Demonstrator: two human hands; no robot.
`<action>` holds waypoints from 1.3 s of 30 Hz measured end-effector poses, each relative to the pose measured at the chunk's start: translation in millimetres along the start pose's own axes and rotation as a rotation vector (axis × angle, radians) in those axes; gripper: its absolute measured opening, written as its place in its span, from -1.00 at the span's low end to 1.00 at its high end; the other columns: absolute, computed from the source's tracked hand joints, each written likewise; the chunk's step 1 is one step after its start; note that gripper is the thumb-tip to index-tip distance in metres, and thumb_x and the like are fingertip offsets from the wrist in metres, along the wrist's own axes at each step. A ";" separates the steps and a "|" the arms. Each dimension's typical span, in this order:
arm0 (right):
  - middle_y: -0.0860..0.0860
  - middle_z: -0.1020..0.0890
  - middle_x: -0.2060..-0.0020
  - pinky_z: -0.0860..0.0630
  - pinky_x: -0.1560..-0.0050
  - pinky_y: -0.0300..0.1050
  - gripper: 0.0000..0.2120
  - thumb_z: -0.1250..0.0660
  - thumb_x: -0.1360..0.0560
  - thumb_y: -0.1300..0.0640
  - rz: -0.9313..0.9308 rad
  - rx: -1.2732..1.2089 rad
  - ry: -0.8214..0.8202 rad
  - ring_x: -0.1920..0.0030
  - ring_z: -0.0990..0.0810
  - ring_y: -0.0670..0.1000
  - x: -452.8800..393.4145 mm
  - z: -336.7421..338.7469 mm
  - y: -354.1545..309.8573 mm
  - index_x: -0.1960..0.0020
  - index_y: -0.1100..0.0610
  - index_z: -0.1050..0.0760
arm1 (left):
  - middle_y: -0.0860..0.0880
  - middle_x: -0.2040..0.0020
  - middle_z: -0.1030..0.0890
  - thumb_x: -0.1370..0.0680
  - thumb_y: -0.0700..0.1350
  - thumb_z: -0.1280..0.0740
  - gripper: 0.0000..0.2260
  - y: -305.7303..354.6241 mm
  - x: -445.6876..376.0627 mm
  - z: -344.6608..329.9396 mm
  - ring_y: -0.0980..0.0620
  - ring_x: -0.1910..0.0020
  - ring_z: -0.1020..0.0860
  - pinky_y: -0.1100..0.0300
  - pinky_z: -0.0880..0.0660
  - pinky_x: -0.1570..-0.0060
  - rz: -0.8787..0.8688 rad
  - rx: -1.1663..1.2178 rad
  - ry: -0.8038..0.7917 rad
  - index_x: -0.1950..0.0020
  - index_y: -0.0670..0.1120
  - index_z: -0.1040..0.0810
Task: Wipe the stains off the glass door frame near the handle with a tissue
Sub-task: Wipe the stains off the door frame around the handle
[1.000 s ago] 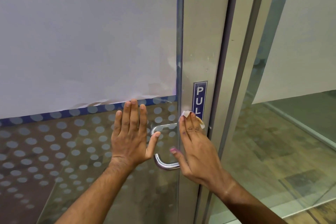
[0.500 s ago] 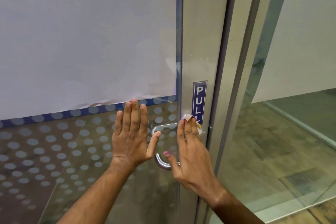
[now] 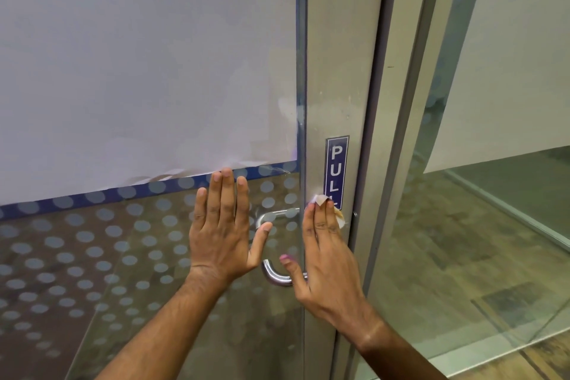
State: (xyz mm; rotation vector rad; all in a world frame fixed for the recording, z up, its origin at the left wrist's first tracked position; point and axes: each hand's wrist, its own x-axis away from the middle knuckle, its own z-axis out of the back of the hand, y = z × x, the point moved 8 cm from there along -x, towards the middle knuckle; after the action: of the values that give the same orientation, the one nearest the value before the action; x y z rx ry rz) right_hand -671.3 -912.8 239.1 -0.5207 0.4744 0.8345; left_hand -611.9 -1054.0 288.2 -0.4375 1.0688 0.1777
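Right hand (image 3: 324, 259) flat, pressing mostly hidden tissue (image 3: 320, 199) on door frame (image 3: 339, 71), left hand (image 3: 220, 231) spread on glass (image 3: 92, 256)

Blue PULL sticker (image 3: 336, 170), white paper sheet (image 3: 138, 65), dotted film (image 3: 92, 250), wood floor (image 3: 462, 256)

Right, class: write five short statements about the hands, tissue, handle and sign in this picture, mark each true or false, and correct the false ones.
1. The left hand lies flat on the glass. True.
2. The right hand presses a tissue on the frame. True.
3. The sign reads PUSH. False: it reads PULL.
4. The left hand grips the handle. False: its fingers are straight, beside the handle.
5. The tissue lies above the sign. False: it is at the sign's lower end.
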 end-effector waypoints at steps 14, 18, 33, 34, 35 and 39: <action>0.15 0.13 -0.59 -0.11 -0.53 0.16 -0.21 0.08 -0.60 -0.29 0.017 0.041 0.012 -0.58 0.14 0.12 7.0 -0.8 9.7 -0.58 0.26 0.13 | -0.19 -0.63 0.23 -0.55 0.22 -0.17 -0.14 0.8 -1.3 3.7 -0.15 -0.62 0.19 -0.06 0.21 -0.58 -0.007 0.000 0.021 -0.63 -0.23 0.13; 0.16 0.16 -0.58 0.01 -0.54 0.09 -0.21 0.07 -0.61 -0.27 0.044 0.048 0.049 -0.58 0.15 0.15 -5.6 7.5 4.7 -0.58 0.27 0.16 | -0.19 -0.63 0.23 -0.54 0.23 -0.17 -0.13 0.6 -1.1 2.9 -0.15 -0.62 0.19 -0.06 0.21 -0.58 -0.005 0.003 0.020 -0.63 -0.23 0.14; 0.15 0.11 -0.59 -0.01 -0.56 0.07 -0.29 0.11 -0.63 -0.22 -0.013 0.073 0.141 -0.58 0.13 0.16 -11.0 23.5 24.5 -0.58 0.25 0.10 | -0.18 -0.63 0.22 -0.54 0.22 -0.19 -0.13 0.6 -0.9 2.7 -0.15 -0.63 0.18 -0.06 0.20 -0.58 -0.005 0.011 0.019 -0.63 -0.23 0.12; 0.15 0.14 -0.59 0.06 -0.57 0.01 -0.28 0.11 -0.64 -0.22 -0.056 0.028 0.173 -0.58 0.15 0.15 -16.1 26.7 23.4 -0.58 0.26 0.13 | -0.18 -0.63 0.22 -0.54 0.22 -0.19 -0.14 0.6 -1.3 2.7 -0.15 -0.63 0.18 -0.06 0.21 -0.58 -0.002 0.004 0.018 -0.63 -0.23 0.13; 0.14 0.16 -0.58 0.12 -0.57 -0.05 -0.28 0.11 -0.64 -0.23 -0.080 -0.006 0.192 -0.58 0.16 0.14 -20.0 28.3 20.5 -0.58 0.26 0.15 | -0.18 -0.63 0.23 -0.55 0.22 -0.18 -0.14 0.5 -1.6 2.6 -0.15 -0.63 0.18 -0.06 0.21 -0.58 0.000 -0.003 0.012 -0.63 -0.22 0.13; 0.13 -0.02 -0.58 -0.01 -0.56 -0.01 -0.41 -0.12 -0.63 0.11 0.033 -0.020 0.203 -0.58 0.05 0.12 -17.4 22.2 6.6 -0.58 0.24 0.02 | -0.19 -0.63 0.23 -0.55 0.23 -0.18 -0.14 0.2 -0.1 3.3 -0.15 -0.63 0.18 -0.07 0.20 -0.59 -0.001 0.002 0.014 -0.63 -0.22 0.14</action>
State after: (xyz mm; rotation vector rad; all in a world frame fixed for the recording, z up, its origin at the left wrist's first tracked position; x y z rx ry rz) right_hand -682.5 -905.6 264.8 -0.6210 0.6629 0.8225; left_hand -609.4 -1052.3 289.6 -0.4383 1.0819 0.1730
